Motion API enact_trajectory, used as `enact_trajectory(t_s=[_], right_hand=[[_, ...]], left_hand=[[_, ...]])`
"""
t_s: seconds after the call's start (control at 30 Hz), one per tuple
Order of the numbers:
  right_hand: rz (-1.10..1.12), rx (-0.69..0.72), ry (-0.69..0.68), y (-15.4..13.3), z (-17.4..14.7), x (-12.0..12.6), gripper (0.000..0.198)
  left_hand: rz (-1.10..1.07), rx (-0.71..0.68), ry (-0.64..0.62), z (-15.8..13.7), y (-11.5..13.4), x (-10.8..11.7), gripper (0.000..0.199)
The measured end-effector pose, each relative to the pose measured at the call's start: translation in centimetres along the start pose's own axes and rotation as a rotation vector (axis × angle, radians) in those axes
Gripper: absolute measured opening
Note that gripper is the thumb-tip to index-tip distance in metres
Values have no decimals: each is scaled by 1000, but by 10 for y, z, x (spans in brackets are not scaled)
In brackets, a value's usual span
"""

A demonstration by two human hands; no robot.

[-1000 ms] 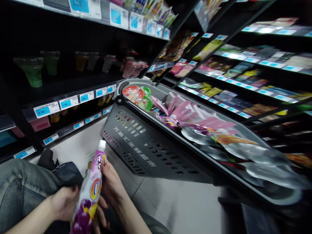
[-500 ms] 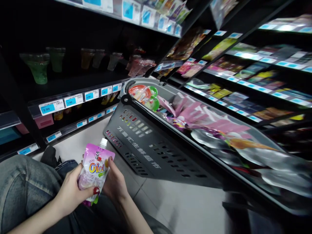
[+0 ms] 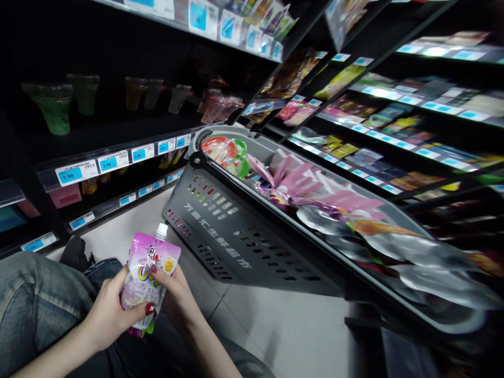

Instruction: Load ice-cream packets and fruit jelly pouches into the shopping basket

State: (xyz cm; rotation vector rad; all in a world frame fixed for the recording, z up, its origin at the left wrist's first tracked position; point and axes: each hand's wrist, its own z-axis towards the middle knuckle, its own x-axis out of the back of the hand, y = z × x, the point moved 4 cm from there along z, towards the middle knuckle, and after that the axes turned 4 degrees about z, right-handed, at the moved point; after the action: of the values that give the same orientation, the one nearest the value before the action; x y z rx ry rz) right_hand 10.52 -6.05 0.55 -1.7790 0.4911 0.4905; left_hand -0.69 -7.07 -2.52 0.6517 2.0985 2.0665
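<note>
A pink and white jelly drink pouch [image 3: 142, 286] with a white screw cap is held upright, slightly tilted, above my lap. My left hand [image 3: 108, 310] grips its left side, the thumb lying across the lower front. On the right side my right hand [image 3: 175, 294] is closed round the pouch, its thumb pressed over the printed lettering; its other fingers are hidden behind. Just beyond the hands stands a grey shopping basket [image 3: 212, 231], holding pink packets [image 3: 311, 178], several silvery packs [image 3: 413, 252] and an orange and green item [image 3: 224, 152].
A dark shelf [image 3: 118, 134] with jelly cups [image 3: 53, 107] and price labels [image 3: 76, 172] runs along the left. Further shelves of packaged goods [image 3: 394, 115] rise behind the basket at the right. Pale floor tiles [image 3: 283, 325] lie below the basket.
My right thumb has moved from the pouch's right edge onto its front, over the lettering. The whole view has shifted slightly, so the shelves and basket appear further left.
</note>
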Motion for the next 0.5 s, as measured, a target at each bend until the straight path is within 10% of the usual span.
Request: enact_trajectory(t_s=[0.5], right_hand=[[27, -27, 75, 4, 8, 5, 23]], left_hand=[[-246, -6, -45, 4, -5, -4, 46]])
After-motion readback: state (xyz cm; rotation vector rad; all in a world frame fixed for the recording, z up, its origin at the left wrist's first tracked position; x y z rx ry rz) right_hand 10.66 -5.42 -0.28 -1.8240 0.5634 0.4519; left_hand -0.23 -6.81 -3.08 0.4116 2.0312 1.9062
